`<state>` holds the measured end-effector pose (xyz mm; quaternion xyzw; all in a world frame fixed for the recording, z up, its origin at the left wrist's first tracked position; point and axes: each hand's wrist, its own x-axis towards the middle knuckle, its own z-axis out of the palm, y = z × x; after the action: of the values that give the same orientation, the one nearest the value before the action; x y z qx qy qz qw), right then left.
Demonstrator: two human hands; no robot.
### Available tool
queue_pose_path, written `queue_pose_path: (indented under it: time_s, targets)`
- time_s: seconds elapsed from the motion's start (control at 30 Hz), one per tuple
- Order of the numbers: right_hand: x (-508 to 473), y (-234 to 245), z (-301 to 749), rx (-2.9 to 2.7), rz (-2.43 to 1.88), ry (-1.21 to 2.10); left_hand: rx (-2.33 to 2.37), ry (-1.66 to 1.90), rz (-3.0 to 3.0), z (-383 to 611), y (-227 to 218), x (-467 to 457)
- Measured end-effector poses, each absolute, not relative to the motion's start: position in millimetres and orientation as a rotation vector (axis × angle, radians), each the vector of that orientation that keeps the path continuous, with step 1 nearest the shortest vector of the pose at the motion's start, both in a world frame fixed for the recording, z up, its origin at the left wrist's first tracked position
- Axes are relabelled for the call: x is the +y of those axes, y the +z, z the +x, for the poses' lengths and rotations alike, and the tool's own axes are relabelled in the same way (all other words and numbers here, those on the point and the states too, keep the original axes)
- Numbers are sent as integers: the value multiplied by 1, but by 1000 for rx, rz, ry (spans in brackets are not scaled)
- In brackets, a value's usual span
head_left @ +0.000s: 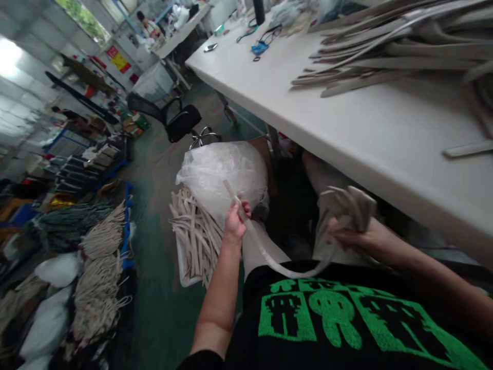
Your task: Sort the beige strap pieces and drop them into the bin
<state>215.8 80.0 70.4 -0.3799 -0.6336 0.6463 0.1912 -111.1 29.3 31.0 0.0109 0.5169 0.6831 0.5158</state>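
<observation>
- A pale beige strip (292, 274) hangs in a slack curve between the person's two hands, in front of the black shirt (246, 318) with its green print.
- The left hand's (235, 221) grip is closed around the strip near one end, and a short tip sticks out past the fingers.
- The right hand (350, 236), somewhat blurred, has its grip closed on a folded bundle (358, 205) of similar material; whether the strip joins that bundle is too blurred to tell.
- Just beyond the left hand sits a bulging clear plastic bag (227, 164).
- Beside the bag, a white tray (183, 262) on the floor is heaped with more beige strips (196, 231).
- To the right, the white worktop (269, 87) carries a large pile of long strips (385, 49).
- Towards the worktop's far end lie a phone (210, 48) and a blue item (260, 48), near an upright dark bottle (259, 11).
- Farther out stands a black office chair (185, 121).
- At the left, bundled beige strips (98, 298) lie beside a blue frame (128, 226).
</observation>
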Motion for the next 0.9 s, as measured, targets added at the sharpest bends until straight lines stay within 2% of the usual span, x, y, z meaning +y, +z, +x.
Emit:
queue_pose_path:
  time_s: [0.1,0.33,0.57,0.9]
  targets:
    - [94,75,177,-1529,-991,1959,1165,1421,259,-63,31,25]
    - [108,48,145,-1202,-986,1963,1086,1182,402,6,24,19]
    - [104,42,148,-1268,-956,2022,1274,950,691,14,25,15]
    - [123,60,160,-1583,-1036,1754,1322,845,962,5,47,24]
